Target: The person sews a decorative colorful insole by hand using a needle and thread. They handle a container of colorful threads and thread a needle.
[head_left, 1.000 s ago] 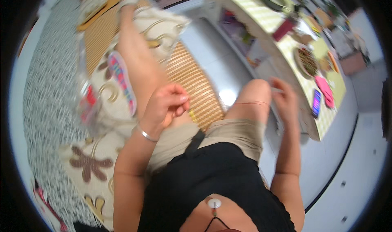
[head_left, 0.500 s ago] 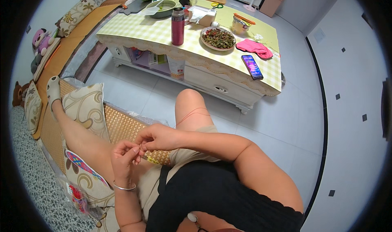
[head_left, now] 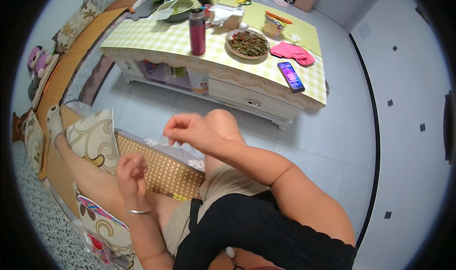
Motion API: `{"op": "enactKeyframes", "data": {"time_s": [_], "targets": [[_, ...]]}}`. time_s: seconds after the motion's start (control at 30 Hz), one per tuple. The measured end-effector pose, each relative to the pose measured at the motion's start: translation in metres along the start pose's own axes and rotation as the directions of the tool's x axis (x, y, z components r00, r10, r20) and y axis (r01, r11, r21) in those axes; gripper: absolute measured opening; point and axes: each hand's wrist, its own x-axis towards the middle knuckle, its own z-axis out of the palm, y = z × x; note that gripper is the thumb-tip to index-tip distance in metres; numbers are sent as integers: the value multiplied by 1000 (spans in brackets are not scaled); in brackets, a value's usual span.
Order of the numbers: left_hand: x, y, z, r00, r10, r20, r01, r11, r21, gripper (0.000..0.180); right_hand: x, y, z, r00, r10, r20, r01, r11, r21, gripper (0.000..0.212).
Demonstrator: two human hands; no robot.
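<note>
Patterned insole [head_left: 99, 208], blue and pink with a pale rim, lies in the head view along the outer side of the person's stretched left leg, on cream fabric with brown swirls. Neither hand touches it. Left hand [head_left: 132, 172] and right hand [head_left: 187, 129] are well apart, both raised with fingers bent. The left, with a silvery bangle [head_left: 137, 211] at its wrist, is over the left leg, the nearer of the two to the insole. The right, a little blurred, is in front of the right knee. Whether either pinches something fine, I cannot tell. A thin red thread [head_left: 235, 133] crosses the right leg by the knee. Between the legs shows a woven mat [head_left: 161, 175] with a yellow strip [head_left: 179, 197] near the shorts. Below the insole, a red item [head_left: 99, 246] sits in clear wrapping.

Beyond the knees stands a low table [head_left: 142, 41] under a checked cloth, bearing a dark pink flask [head_left: 197, 37], a plate [head_left: 256, 57] of food, a crumpled pink cloth [head_left: 292, 54] and a lit phone [head_left: 290, 76].
</note>
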Motion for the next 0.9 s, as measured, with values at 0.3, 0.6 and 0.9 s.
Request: {"op": "enactKeyframes", "data": {"time_s": [0.3,0.6,0.9], "targets": [[44,0,-12,993,-110,-47,103,987,-124,4,70,12,4,990,134,-39,-125,977,175,5],[56,-9,-49,987,-122,-100,105,982,-159,4,137,66,45,988,114,102,-138,954,265,8],[62,-14,-48,978,-159,-136,119,958,-262,7,144,92,49,905,374,205,-419,866,271,7]]}}
